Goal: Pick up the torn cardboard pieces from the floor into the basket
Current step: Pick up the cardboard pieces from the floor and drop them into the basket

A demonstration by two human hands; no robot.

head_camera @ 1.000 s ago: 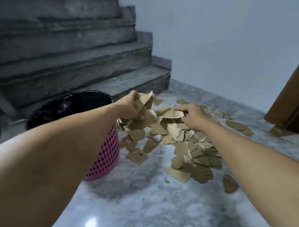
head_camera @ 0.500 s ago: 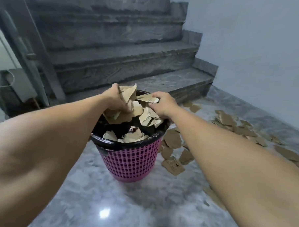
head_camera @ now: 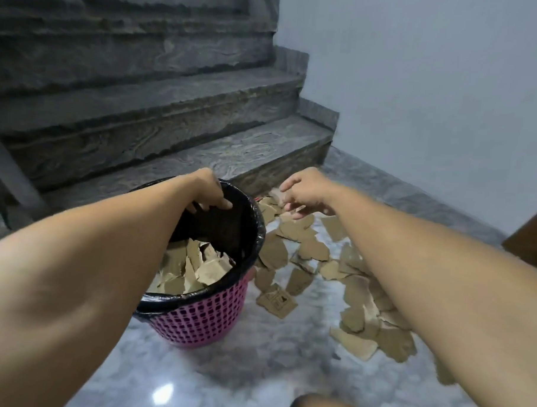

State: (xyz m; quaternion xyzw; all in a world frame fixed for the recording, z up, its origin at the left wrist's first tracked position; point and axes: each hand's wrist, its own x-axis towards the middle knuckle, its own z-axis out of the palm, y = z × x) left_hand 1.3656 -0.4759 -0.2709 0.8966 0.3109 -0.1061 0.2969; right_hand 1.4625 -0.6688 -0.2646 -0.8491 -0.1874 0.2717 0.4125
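Meanwhile both hands spread empty — left hand (head_camera: 211, 191) over basket (head_camera: 200, 320), right hand (head_camera: 307, 191) above scattered cardboard pieces (head_camera: 308, 251)

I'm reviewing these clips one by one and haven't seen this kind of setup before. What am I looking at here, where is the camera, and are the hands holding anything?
There is no machine here: a person works with bare hands, and the single camera sits on their head, looking forward and down, so both arms reach into the picture from the bottom. The left hand is over the pink basket, which has a black bag liner and already holds torn cardboard. The right hand reaches toward the cardboard pieces on the floor, which lie scattered to the right of the basket on the grey marble floor. Both hands look empty, with fingers loosely open. Behind are stone stairs and a pale wall.
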